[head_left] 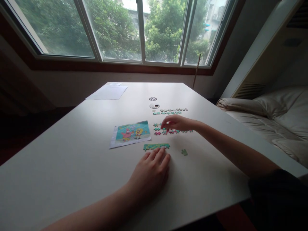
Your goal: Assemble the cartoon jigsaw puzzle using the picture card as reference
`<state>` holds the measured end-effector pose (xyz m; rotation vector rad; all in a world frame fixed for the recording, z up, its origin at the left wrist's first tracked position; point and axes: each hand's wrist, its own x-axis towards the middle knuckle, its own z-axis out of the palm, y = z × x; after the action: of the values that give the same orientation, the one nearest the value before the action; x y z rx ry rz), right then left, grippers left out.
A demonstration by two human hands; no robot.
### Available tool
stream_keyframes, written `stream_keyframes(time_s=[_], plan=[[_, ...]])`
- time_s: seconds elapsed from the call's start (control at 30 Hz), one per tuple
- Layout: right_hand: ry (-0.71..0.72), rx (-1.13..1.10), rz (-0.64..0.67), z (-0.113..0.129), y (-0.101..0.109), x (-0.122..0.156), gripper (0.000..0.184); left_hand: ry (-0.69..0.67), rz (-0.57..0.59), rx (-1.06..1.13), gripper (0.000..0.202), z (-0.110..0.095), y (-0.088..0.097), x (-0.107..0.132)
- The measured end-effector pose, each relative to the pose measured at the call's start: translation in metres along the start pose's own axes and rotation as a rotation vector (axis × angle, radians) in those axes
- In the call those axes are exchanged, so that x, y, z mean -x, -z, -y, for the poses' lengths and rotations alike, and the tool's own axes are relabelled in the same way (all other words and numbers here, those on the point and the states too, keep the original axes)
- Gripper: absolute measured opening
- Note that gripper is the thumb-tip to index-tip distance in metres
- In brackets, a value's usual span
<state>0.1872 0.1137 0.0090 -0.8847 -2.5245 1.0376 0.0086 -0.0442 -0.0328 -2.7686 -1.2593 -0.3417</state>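
Note:
My left hand (152, 166) lies on the white table with its fingers stretched out, the fingertips touching the lower edge of a joined strip of green puzzle pieces (156, 146). Over the nearer rows of loose puzzle pieces (157, 133) hovers my right hand (176, 122). Its fingers are bent downward, with a gap between them, and no piece shows in them. The hand covers part of these rows. A single green puzzle piece (184, 152) sits right of the strip. Left of the rows is a printed picture sheet (131, 133) with cartoon figures on a teal background.
Farther back are more rows of loose puzzle pieces (168, 112) and two small round items (154, 106). White paper (108, 92) lies at the table's far left. Beyond the table (72, 144) is a window (115, 32); a cushioned seat (269, 118) stands to the right.

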Motion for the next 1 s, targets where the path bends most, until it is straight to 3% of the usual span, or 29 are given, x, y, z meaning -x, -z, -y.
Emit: stream_keyframes(time_s=[0.17, 0.47, 0.67, 0.8, 1.0], plan=[[0.021, 0.041, 0.077, 0.008, -0.007, 0.038, 0.020, -0.007, -0.015, -0.006, 0.029, 0.000, -0.001, 0.000], [0.064, 0.232, 0.013, 0.008, -0.015, 0.058, 0.023, 0.002, 0.003, -0.009, 0.028, 0.000, 0.001, -0.002], [-0.116, 0.364, -0.119, 0.007, -0.019, 0.065, 0.012, -0.003, -0.018, -0.006, 0.028, 0.000, 0.001, -0.001], [-0.211, 0.406, -0.146, 0.009, -0.030, 0.061, 0.020, 0.000, -0.029, -0.003, 0.029, 0.000, 0.000, -0.001], [-0.311, 0.221, -0.122, 0.009, -0.036, 0.052, 0.023, -0.002, -0.034, -0.002, 0.029, 0.000, -0.001, -0.001]])
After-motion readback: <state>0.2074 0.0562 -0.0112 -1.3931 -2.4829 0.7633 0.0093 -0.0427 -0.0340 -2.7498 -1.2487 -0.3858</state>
